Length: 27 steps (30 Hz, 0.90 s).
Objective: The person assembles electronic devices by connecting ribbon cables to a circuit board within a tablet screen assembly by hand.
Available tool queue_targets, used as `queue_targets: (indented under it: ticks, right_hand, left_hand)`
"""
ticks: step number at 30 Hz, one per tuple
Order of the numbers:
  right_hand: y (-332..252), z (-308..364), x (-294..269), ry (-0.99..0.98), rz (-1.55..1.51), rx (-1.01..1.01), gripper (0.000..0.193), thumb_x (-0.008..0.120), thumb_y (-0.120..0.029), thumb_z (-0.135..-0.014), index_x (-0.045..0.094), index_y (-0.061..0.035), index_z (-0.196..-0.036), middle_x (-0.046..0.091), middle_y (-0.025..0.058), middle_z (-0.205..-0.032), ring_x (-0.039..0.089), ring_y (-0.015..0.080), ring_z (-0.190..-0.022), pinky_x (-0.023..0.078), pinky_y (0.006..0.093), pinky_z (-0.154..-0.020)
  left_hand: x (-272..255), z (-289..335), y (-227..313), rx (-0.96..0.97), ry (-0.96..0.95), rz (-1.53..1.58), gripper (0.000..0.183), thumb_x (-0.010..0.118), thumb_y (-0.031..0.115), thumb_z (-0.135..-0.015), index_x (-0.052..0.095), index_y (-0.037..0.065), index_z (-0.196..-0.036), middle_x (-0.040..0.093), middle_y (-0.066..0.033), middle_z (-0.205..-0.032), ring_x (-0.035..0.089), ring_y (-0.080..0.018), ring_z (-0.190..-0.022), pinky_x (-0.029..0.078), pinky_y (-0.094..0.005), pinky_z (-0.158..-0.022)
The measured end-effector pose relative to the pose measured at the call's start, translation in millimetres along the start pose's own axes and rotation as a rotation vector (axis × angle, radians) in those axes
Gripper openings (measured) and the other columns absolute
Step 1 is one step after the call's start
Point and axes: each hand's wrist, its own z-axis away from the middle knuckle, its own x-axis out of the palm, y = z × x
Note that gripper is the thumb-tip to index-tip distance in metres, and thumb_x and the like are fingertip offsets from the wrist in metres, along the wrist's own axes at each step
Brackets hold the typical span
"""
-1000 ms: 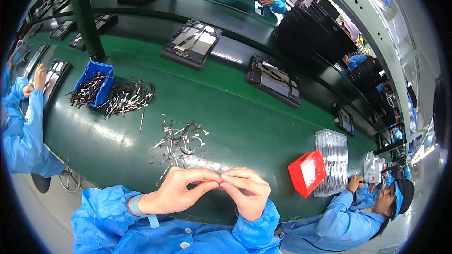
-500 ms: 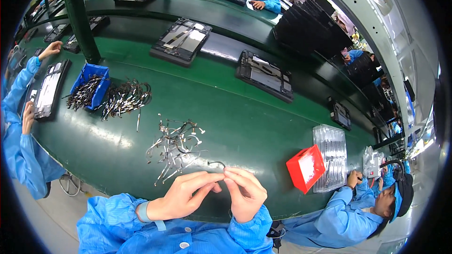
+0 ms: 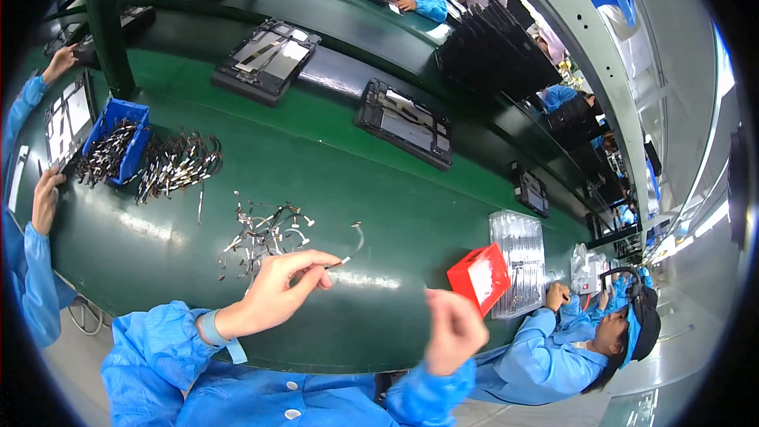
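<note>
A short, thin cable (image 3: 360, 240) with a small connector curves up from the fingertips of my left hand (image 3: 288, 289), which is pinched shut on its end. Just beyond that hand lies a loose pile of similar cables (image 3: 265, 229) on the green bench. My right hand (image 3: 455, 330) is apart from the left, near the red bin (image 3: 461, 273). Its thumb and fingers are pressed together and blurred by motion. Whatever it may hold is too small to make out.
A blue bin (image 3: 141, 150) full of cables stands at the left, beside a denser cable heap (image 3: 178, 168). Clear plastic trays (image 3: 522, 261) lie at the right. Opened dark device housings (image 3: 407, 122) line the far side. Co-workers sit left, right and opposite.
My hands have separated; the right has moved right toward the red bin. The left keeps the cable, which now points up and away. The whole view has shifted slightly.
</note>
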Motion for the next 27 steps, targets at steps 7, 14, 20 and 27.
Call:
queue_targets:
  ticks: [7, 14, 20, 27]
  right_hand:
    - [-44.9, 2.2, 70.2, -0.099, -0.066, -0.227, 0.021, 0.074, 0.006, -0.073, 0.073, 0.0009, -0.093, 0.071, 0.0156, -0.094, 0.070, 0.0276, -0.089, 0.056, 0.0342, -0.081]
    - [-37.3, 1.6, 66.1, -0.152, -0.311, -0.005, 0.012, 0.068, 0.007, -0.079, 0.070, 0.0037, -0.091, 0.070, 0.0157, -0.092, 0.069, 0.0240, -0.086, 0.055, 0.0315, -0.079]
    - [40.6, -39.1, -1.9, 0.186, -0.168, 0.063, 0.012, 0.052, -0.003, -0.096, 0.062, 0.0026, -0.096, 0.066, 0.0099, -0.083, 0.066, 0.0162, -0.075, 0.056, 0.0290, -0.070]
    - [187.8, -71.2, -104.6, 0.180, 0.465, 0.279, 0.008, 0.070, -0.001, -0.080, 0.071, 0.0045, -0.086, 0.071, 0.0139, -0.077, 0.069, 0.0176, -0.072, 0.055, 0.0324, -0.066]
  left_hand:
    - [17.5, 13.6, 18.4, 0.313, 0.088, -0.227, 0.034, 0.056, -0.005, -0.084, 0.064, 0.004, -0.116, 0.067, -0.0106, -0.085, 0.066, -0.0234, -0.075, 0.053, -0.0320, -0.066]
    - [16.7, 11.7, 17.7, 0.399, 0.049, -0.321, 0.038, 0.057, -0.005, -0.081, 0.064, 0.005, -0.117, 0.067, -0.0093, -0.084, 0.066, -0.0249, -0.076, 0.052, -0.0335, -0.067]
    - [-11.4, -11.2, 46.0, 0.236, -0.024, -0.328, 0.031, 0.051, -0.002, -0.087, 0.065, 0.005, -0.114, 0.068, -0.0111, -0.085, 0.067, -0.0197, -0.075, 0.052, -0.0307, -0.069]
    - [-102.5, -97.3, 53.1, 0.067, 0.048, -0.010, 0.013, 0.053, 0.011, -0.097, 0.059, 0.000, -0.101, 0.068, -0.0104, -0.090, 0.067, -0.0177, -0.084, 0.054, -0.0287, -0.076]
